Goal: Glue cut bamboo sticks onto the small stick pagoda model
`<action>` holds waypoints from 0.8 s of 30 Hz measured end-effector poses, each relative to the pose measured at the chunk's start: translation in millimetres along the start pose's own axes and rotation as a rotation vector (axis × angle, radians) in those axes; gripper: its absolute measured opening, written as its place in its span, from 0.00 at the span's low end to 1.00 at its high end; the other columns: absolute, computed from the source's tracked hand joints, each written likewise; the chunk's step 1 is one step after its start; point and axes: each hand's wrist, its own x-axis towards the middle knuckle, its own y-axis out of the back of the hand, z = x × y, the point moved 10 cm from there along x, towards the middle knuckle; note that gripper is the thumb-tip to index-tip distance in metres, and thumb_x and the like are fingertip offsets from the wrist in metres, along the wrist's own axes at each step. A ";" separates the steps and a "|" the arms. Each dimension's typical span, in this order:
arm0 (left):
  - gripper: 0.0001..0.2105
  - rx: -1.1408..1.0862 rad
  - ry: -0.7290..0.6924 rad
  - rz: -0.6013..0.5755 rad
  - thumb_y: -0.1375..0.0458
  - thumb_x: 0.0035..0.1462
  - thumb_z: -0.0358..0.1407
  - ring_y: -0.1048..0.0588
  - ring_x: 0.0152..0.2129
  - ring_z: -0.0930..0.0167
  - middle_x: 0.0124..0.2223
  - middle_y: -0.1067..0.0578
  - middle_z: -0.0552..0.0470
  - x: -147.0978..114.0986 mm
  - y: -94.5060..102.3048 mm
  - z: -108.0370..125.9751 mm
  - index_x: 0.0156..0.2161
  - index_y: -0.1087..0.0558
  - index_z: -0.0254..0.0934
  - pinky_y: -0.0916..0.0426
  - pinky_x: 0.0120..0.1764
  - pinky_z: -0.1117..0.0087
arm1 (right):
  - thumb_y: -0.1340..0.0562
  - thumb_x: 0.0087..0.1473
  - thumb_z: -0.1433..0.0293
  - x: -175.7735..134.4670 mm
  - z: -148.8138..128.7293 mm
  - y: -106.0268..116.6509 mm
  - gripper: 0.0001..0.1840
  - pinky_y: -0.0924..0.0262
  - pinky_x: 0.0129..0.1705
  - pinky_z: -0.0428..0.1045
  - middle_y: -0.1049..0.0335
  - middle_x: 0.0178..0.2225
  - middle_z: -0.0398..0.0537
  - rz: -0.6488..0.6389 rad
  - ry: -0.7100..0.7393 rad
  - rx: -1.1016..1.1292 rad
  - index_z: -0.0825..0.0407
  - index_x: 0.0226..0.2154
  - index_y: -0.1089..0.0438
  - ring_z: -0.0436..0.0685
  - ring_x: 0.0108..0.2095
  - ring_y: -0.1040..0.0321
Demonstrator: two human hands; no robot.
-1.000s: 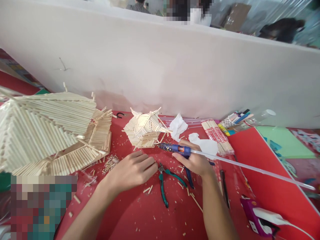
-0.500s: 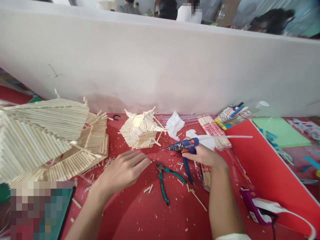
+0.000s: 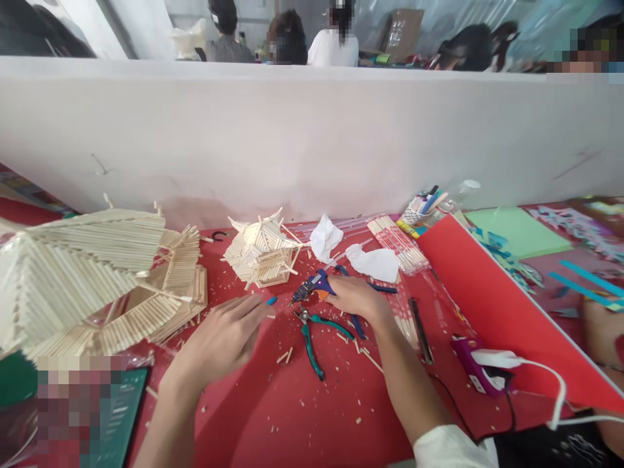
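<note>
My right hand (image 3: 358, 298) is wrapped round the handle of a blue glue gun (image 3: 314, 284), whose nozzle points left, low over the table. My left hand (image 3: 219, 338) hovers palm down at the left, its fingers together; what they hold, if anything, is hidden. A small blue piece (image 3: 272, 301) shows at those fingertips. Behind the hands stands a small model pavilion (image 3: 260, 250) made of wooden sticks. Between the hands lie spread cutting pliers (image 3: 312, 338) with green handles.
A larger stick model (image 3: 97, 260) fills the left, with a green cutting mat (image 3: 121, 409) in front. White tissues (image 3: 373, 262), packed chopsticks (image 3: 397, 242), a purple power block (image 3: 480, 365) and a red board (image 3: 507, 299) lie rightward. Stick scraps litter the red table. A white partition (image 3: 292, 136) stands behind.
My right hand has moved left and lower with the glue gun. My left hand has shifted slightly left, and a blue piece now shows at its fingertips. The view has turned a little right.
</note>
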 end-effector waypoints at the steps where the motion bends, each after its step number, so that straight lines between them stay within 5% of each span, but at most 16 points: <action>1: 0.13 -0.031 0.028 0.002 0.53 0.63 0.25 0.27 0.27 0.68 0.33 0.27 0.51 -4.2 -2.2 -1.7 0.43 0.28 0.39 0.36 0.29 0.69 | 0.42 0.66 0.64 0.5 -7.5 -1.0 0.17 0.36 0.50 0.54 0.24 0.51 0.64 0.008 0.001 -0.011 0.57 0.51 0.30 0.69 0.52 0.26; 7: 0.11 -0.246 0.201 0.053 0.54 0.70 0.32 0.23 0.31 0.71 0.38 0.23 0.52 -34.0 -30.2 -15.5 0.45 0.28 0.40 0.32 0.35 0.71 | 0.41 0.65 0.61 6.9 -42.1 -8.7 0.20 0.35 0.50 0.57 0.23 0.49 0.68 0.047 -0.001 -0.073 0.60 0.51 0.28 0.71 0.51 0.25; 12: 0.09 -0.359 0.304 0.099 0.51 0.67 0.31 0.22 0.34 0.70 0.38 0.21 0.52 -53.4 -58.3 -28.1 0.41 0.28 0.40 0.31 0.38 0.71 | 0.40 0.65 0.66 11.6 -45.5 -14.7 0.17 0.34 0.50 0.57 0.23 0.48 0.65 0.091 -0.002 -0.091 0.59 0.51 0.28 0.70 0.50 0.25; 18: 0.11 -0.404 0.272 0.084 0.50 0.67 0.34 0.20 0.37 0.67 0.41 0.19 0.49 -51.7 -80.8 -31.1 0.43 0.24 0.42 0.29 0.41 0.69 | 0.40 0.65 0.69 -1.7 -42.2 -12.6 0.19 0.34 0.50 0.55 0.27 0.53 0.64 0.186 -0.056 -0.084 0.57 0.57 0.33 0.67 0.53 0.29; 24: 0.11 -0.517 0.383 0.240 0.47 0.66 0.41 0.20 0.37 0.66 0.41 0.18 0.49 -48.9 -89.2 -43.4 0.42 0.23 0.40 0.27 0.43 0.67 | 0.40 0.64 0.51 -50.7 -57.8 -17.3 0.34 0.35 0.51 0.60 0.31 0.54 0.70 0.281 -0.110 -0.064 0.61 0.59 0.37 0.72 0.56 0.34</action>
